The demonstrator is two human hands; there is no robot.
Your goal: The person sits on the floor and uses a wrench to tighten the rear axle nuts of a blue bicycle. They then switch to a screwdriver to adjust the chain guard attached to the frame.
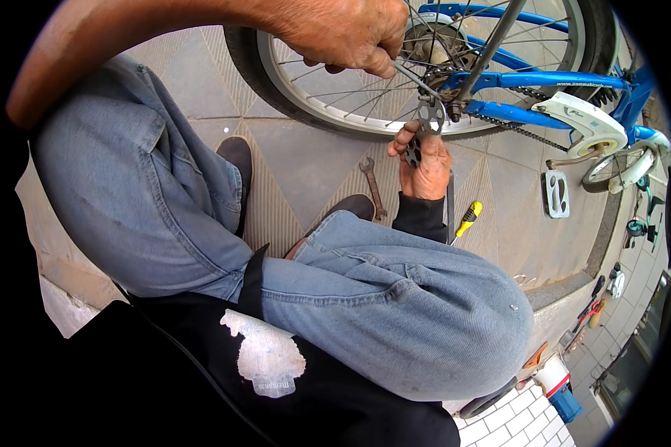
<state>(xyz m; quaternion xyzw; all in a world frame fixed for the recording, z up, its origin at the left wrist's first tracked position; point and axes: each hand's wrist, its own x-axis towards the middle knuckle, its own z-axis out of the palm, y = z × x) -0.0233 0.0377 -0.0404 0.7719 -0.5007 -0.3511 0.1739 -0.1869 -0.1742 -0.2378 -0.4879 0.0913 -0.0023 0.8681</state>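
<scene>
My left hand, its forearm bare, reaches across from the upper left, with fingers closed around a thin grey metal rod. The rod slants down toward the hub of the bicycle's wheel. Just below, my right hand, in a black cuff, is closed on a grey multi-hole dumbbell wrench. The wrench's upper end is close to the axle nut; whether it is seated on anything I cannot tell. The blue bicycle has its chain running beside the frame.
An open-end wrench lies on the tiled floor by my shoe. A yellow-and-black screwdriver is right of my cuff. The bicycle's grey pedal sticks out beyond it. More hand tools lie at the far right. My denim knees are close below.
</scene>
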